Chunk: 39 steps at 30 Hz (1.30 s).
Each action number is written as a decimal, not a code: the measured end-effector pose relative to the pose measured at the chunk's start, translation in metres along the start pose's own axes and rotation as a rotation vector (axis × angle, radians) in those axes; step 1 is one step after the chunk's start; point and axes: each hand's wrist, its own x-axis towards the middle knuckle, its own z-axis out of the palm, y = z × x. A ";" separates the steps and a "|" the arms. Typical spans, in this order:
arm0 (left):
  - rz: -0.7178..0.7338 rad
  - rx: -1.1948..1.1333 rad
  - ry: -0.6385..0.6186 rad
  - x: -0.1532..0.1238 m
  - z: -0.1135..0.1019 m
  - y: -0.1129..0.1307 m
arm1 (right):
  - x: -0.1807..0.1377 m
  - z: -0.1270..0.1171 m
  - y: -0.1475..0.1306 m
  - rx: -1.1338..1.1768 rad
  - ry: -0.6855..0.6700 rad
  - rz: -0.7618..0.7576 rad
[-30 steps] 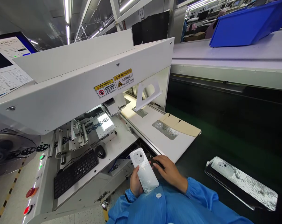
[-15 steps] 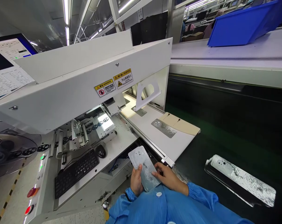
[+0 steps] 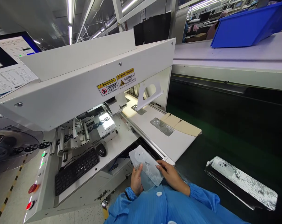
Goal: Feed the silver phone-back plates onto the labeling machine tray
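Note:
A pale, silvery phone back cover [image 3: 150, 166] with a camera-ring pattern and dark speckles is held before my chest, tilted. My left hand [image 3: 136, 182] is closed at its left edge, thumb on the face. My right hand [image 3: 172, 177] pinches its right edge between thumb and fingers. Below the cover, beside my left hand, a bluish see-through sheet [image 3: 145, 181] shows; whether it is joined to the cover I cannot tell. Closest to the hands, the machine's white conveyor belt [image 3: 175, 149] carries a speckled phone back cover [image 3: 162, 126], and another cover [image 3: 139, 109] lies farther in.
The white machine [image 3: 85, 84] with warning labels stands ahead. A keyboard [image 3: 76, 171] and mouse [image 3: 101, 150] lie on its left ledge. On the dark surface at right rests another speckled cover [image 3: 245, 180] with black material under it. A blue bin [image 3: 245, 28] sits on the shelf.
The held cover has turned and shifted right at its lower end, uncovering the bluish sheet by my left hand. On the belt, the covers have moved slightly inward toward the machine.

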 end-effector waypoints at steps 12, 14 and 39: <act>0.019 0.034 -0.041 0.000 0.002 0.001 | -0.003 -0.001 0.012 -0.321 0.078 -0.222; 0.031 0.034 -0.044 0.000 0.004 0.001 | -0.004 -0.002 0.010 -0.395 0.015 -0.270; 0.044 0.024 -0.135 0.005 0.000 -0.006 | -0.007 0.001 0.019 -0.560 -0.128 -0.273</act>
